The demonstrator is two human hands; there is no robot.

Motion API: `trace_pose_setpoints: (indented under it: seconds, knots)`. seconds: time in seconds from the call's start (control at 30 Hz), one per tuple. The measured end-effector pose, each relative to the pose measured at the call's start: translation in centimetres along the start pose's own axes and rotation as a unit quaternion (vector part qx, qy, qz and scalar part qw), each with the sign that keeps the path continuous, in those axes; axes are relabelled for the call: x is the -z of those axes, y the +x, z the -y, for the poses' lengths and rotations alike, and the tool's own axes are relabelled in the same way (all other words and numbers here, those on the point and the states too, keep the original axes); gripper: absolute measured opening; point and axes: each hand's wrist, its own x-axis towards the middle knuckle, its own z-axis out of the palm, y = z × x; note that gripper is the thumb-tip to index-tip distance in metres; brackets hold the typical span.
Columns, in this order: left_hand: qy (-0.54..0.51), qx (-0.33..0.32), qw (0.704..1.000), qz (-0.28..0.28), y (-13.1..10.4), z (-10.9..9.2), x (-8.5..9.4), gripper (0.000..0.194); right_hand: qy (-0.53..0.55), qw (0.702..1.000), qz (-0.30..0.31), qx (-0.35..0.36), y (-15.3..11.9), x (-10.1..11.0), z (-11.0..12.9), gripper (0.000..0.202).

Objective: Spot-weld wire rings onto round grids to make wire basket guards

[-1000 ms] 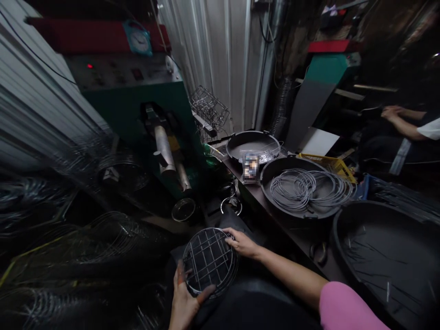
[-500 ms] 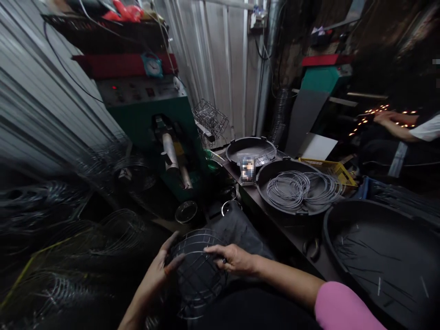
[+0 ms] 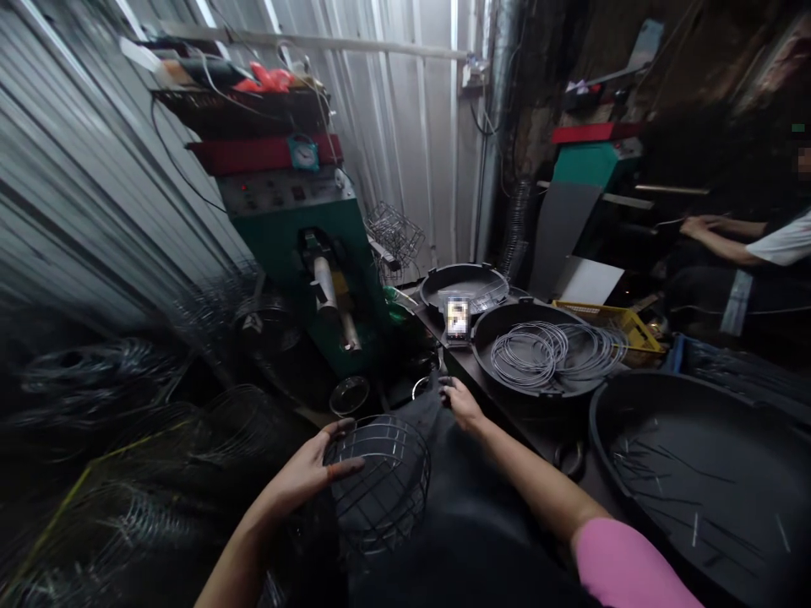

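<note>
A round wire basket [image 3: 380,481] with a grid of thin metal rods rests against the dark cloth over my lap. My left hand [image 3: 317,464] grips its left side, with the thumb across the top and the fingers at the far rim. To the right of the basket, my right hand [image 3: 462,405] is beside a peak of the dark cloth [image 3: 431,414]. Its fingers are curled, and what they hold, if anything, is too dark to make out.
A green machine [image 3: 297,228] stands ahead. On the right bench are a phone [image 3: 457,319], a black tray [image 3: 538,393] with wire rings [image 3: 532,353], and a larger tray [image 3: 634,498] with loose rods. Wire pieces [image 3: 145,515] crowd the left. A co-worker's hands [image 3: 703,228] are far right.
My right hand has left the basket's rim and moved up and right to the dark cloth. My left hand still holds the basket. Sparks by the co-worker's hands are gone.
</note>
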Motion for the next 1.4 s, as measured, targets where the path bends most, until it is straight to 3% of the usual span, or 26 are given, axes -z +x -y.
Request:
trace_pose_setpoints:
  seconds: [0.13,0.27,0.5,0.77,1.1,1.3,1.4]
  knots:
    - [0.025,-0.005,1.000,0.005,-0.4,0.0,0.1,0.070,0.032,0.998,-0.036,0.051,1.0,0.3,-3.0,0.021]
    - [0.038,0.003,0.999,0.031,-0.3,0.4,0.6,0.065,0.087,0.994,-0.053,0.027,1.7,0.6,-4.7,0.015]
    - [0.041,0.024,0.996,0.076,1.3,0.8,1.4,0.054,0.230,0.966,-0.053,-0.101,3.0,1.1,-4.2,0.012]
    - [0.007,0.051,0.996,0.074,3.8,2.6,2.0,0.056,0.317,0.918,-0.016,-0.238,4.0,0.6,-4.2,0.012]
    - [0.027,0.070,0.995,0.058,5.7,4.6,3.1,0.053,0.367,0.884,0.045,-0.286,5.3,-1.0,-3.3,0.005]
    - [0.026,0.080,0.996,0.015,5.7,4.5,3.1,0.053,0.358,0.889,0.038,-0.282,5.7,-1.2,-2.6,0.015]
    - [0.035,0.080,0.996,-0.012,5.5,3.9,3.5,0.057,0.305,0.926,0.025,-0.219,5.7,-1.2,-2.0,0.021]
